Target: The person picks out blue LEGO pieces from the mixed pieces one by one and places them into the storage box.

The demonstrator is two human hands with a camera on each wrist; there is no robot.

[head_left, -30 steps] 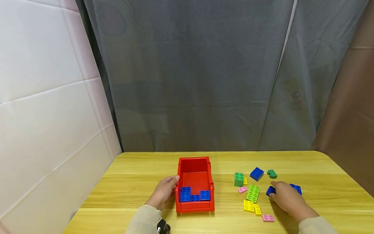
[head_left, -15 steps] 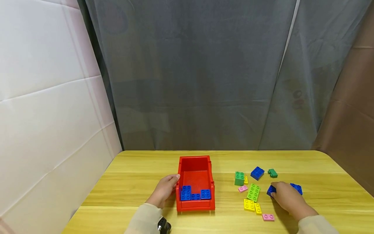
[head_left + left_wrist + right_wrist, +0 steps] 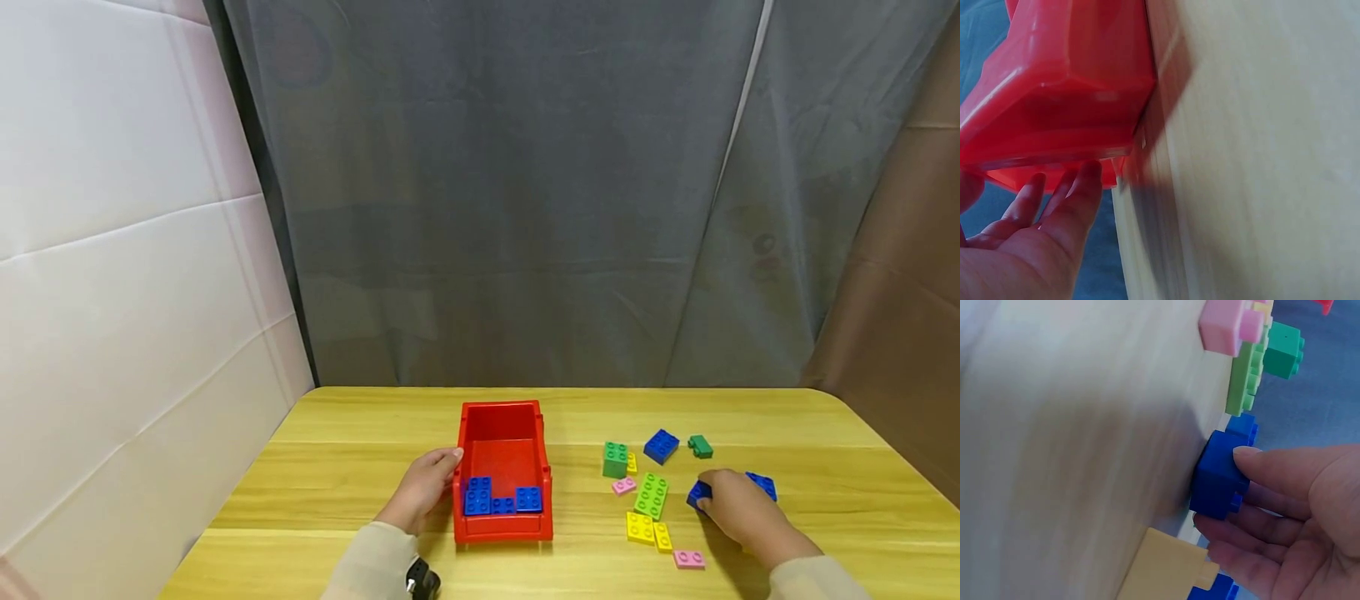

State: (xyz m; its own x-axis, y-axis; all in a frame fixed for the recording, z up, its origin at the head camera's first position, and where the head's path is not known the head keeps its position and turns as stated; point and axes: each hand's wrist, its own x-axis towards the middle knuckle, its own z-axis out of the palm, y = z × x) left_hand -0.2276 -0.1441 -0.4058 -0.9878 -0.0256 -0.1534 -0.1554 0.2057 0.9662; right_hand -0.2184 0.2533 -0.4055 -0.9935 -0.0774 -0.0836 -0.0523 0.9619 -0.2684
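My left hand (image 3: 423, 490) grips the left side of a red plastic bin (image 3: 502, 527), the thumb at its rim. Seen from the left wrist, the fingers (image 3: 1075, 209) reach under the bin's overhanging edge. Blue toy building bricks (image 3: 477, 502) lie inside, along the bin's near end. Over on the right, my right hand (image 3: 746, 510) pinches a blue building brick (image 3: 1216, 475) between thumb and fingers, low over the table. Another blue brick (image 3: 763, 483) lies just beyond this hand, partly hidden by it. A yellowish brick (image 3: 1163, 569) sits close below the fingers in the right wrist view.
Between bin and right hand lie loose bricks: green (image 3: 615, 460), light green (image 3: 651, 497), yellow (image 3: 640, 528) and pink (image 3: 688, 559). Farther back are a blue brick (image 3: 662, 447) and a dark green piece (image 3: 701, 447). A grey curtain (image 3: 487, 208) hangs behind the wooden table (image 3: 337, 433).
Hardly anything differs: the head view shifts slightly, while the left hand stays at the bin and the right hand stays at the blue brick.
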